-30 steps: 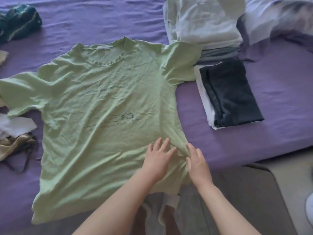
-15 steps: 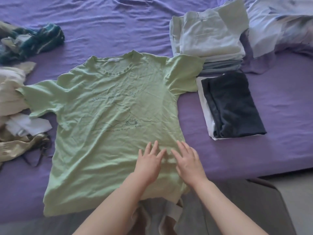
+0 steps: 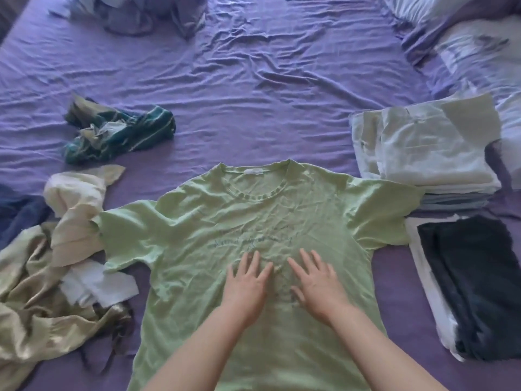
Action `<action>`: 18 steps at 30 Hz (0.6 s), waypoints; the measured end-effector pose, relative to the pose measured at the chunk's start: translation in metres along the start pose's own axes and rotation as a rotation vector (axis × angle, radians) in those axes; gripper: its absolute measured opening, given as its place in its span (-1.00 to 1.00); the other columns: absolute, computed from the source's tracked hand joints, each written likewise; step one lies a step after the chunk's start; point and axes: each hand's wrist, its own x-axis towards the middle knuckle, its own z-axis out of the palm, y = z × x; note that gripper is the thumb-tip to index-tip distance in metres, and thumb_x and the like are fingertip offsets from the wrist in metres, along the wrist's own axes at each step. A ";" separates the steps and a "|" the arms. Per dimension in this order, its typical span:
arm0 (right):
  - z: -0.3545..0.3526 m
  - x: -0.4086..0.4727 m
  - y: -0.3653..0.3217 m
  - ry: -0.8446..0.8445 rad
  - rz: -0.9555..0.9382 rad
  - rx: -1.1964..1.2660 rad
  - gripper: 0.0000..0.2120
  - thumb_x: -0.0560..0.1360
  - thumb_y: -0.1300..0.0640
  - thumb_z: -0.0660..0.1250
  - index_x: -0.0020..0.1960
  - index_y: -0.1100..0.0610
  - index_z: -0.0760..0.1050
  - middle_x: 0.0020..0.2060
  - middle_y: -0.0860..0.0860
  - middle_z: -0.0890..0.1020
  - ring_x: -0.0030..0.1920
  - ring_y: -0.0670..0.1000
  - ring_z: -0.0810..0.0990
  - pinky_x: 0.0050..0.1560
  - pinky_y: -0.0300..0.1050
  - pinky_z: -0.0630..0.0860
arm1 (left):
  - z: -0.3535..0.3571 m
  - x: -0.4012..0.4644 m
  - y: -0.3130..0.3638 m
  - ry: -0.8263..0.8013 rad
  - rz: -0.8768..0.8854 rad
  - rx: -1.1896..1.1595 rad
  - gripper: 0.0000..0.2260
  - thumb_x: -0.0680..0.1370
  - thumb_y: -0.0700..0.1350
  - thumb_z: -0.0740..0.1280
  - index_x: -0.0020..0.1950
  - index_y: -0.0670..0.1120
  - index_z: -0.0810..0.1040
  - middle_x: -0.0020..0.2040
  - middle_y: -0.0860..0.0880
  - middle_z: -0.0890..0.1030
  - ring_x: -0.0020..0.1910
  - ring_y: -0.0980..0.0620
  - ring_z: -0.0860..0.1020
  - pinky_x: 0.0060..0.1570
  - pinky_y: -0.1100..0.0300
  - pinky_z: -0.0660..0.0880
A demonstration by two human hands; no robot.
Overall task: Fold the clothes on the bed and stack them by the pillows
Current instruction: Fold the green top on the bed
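Observation:
A light green T-shirt (image 3: 197, 235) lies spread flat, front up, on the purple bed sheet (image 3: 253, 80), neck pointing away from me. My left hand (image 3: 246, 286) and my right hand (image 3: 317, 286) both rest flat on its chest print, fingers straight and spread, side by side. A stack of folded pale clothes (image 3: 423, 145) sits at the right beside the pillows (image 3: 479, 52). In front of that stack lies a folded dark garment on a white one (image 3: 476, 280).
Unfolded clothes lie at the left: a cream and beige heap (image 3: 42, 277), a white piece (image 3: 98, 286), a blue item (image 3: 17, 213), a teal striped garment (image 3: 118, 134). Another crumpled bundle (image 3: 152, 12) sits at the far edge.
Both hands have slid up the shirt from near its hem to the chest print. The view has tilted up, showing more of the bed.

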 end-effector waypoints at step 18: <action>-0.074 0.052 0.081 0.107 0.423 0.131 -0.46 0.58 -0.05 0.12 0.51 -0.04 0.04 0.53 0.00 -0.01 0.52 0.04 -0.08 0.43 0.04 0.13 | -0.086 0.118 -0.021 0.030 0.001 -0.026 -0.34 0.58 0.05 0.17 0.55 0.02 -0.14 0.54 -0.10 -0.30 0.52 -0.20 -0.25 0.40 -0.30 0.01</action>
